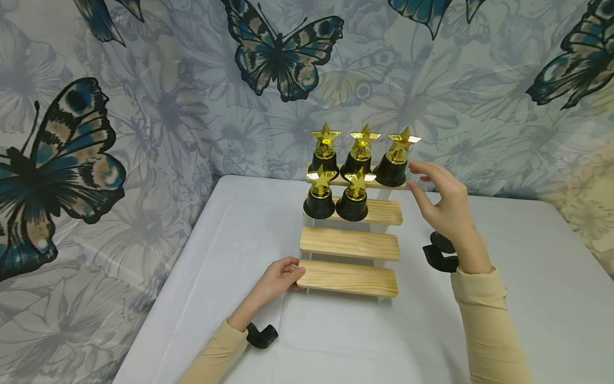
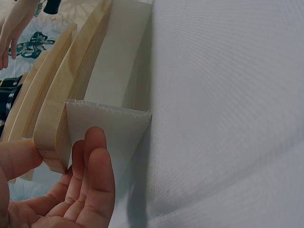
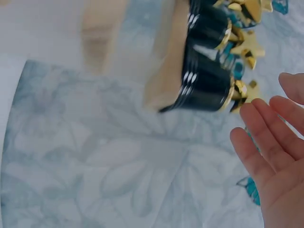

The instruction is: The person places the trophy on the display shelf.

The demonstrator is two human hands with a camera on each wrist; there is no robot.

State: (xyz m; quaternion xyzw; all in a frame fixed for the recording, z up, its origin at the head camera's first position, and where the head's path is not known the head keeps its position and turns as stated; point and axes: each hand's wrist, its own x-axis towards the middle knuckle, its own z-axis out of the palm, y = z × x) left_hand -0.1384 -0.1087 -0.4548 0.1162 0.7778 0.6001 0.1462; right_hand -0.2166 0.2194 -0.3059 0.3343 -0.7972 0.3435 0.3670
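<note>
A stepped wooden display stand (image 1: 349, 243) holds several star trophies, gold on black bases. Three are on its top step, the right one (image 1: 390, 169) at that step's right end. Two more, including a left trophy (image 1: 318, 201), stand on the step below. My left hand (image 1: 275, 278) holds the left end of the lowest board (image 2: 53, 128), thumb on one face and fingers by the white support (image 2: 107, 118). Beside the top right trophy is my right hand (image 1: 443, 205), fingers spread loosely with nothing between them. In the right wrist view its fingertips are near the trophy's star (image 3: 251, 91).
The stand rests on a table with a white cloth (image 1: 230, 224). Behind it hangs a fabric backdrop (image 1: 278, 133) printed with flowers and butterflies. The two lower boards, such as the third step (image 1: 350, 242), carry no trophies. Black wrist mounts (image 1: 261, 336) sit on both arms.
</note>
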